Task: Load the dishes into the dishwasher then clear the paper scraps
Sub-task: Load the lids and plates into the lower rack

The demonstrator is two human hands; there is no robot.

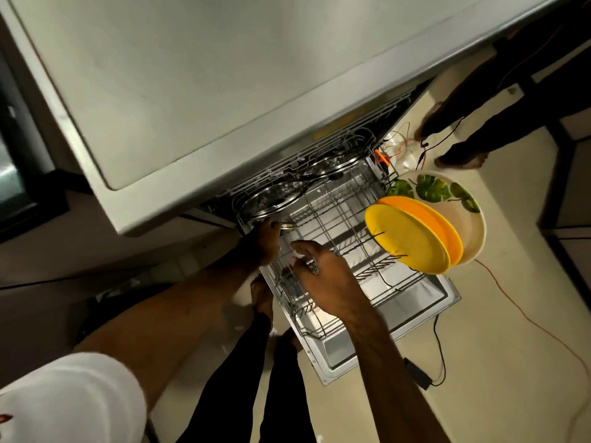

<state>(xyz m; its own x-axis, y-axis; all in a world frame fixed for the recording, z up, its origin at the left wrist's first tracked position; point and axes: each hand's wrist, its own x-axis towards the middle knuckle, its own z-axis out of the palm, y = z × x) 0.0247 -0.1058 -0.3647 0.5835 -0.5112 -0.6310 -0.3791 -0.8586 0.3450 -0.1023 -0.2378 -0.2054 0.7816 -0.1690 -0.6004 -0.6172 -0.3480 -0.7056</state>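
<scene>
Gripping a steel vessel (pixel 287 226) at the dishwasher rack's (pixel 335 199) far-left corner with the left hand (pixel 263 243); curling right hand (pixel 323 276) fingers over its left edge, grasp impossible to tell.

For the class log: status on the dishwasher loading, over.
Left hand at steel dish, grip unclear. Right hand over rack, grip unclear. Three plates racked right. No obstruction seen.

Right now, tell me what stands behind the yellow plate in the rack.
An orange plate, then a leaf-patterned plate. Each is partly covered by the one in front.
</scene>
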